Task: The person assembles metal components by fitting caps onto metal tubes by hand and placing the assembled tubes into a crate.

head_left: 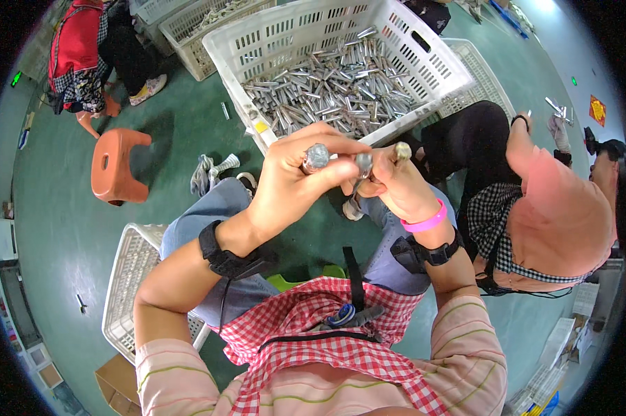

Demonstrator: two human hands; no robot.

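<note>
My left hand (pixel 282 170) is closed around a short silvery metal cylinder (pixel 316 157), its round end showing between thumb and fingers. Close beside it, my right hand (pixel 404 188) grips a slim metal rod (pixel 402 150) with a dull yellowish tip. Another shiny metal piece (pixel 363 163) sits between the fingertips where the two hands meet; which hand holds it I cannot tell. Both hands are raised at the near edge of a large white plastic crate (pixel 403 126), which holds a heap of similar metal cylinders (pixel 334 87).
An orange stool (pixel 121 166) stands at the left. A white basket (pixel 122 305) is beside my left leg. A co-worker in a pink top (pixel 562 215) sits close at my right; another person in red (pixel 77 45) is at the far left. More crates (pixel 205 35) stand behind.
</note>
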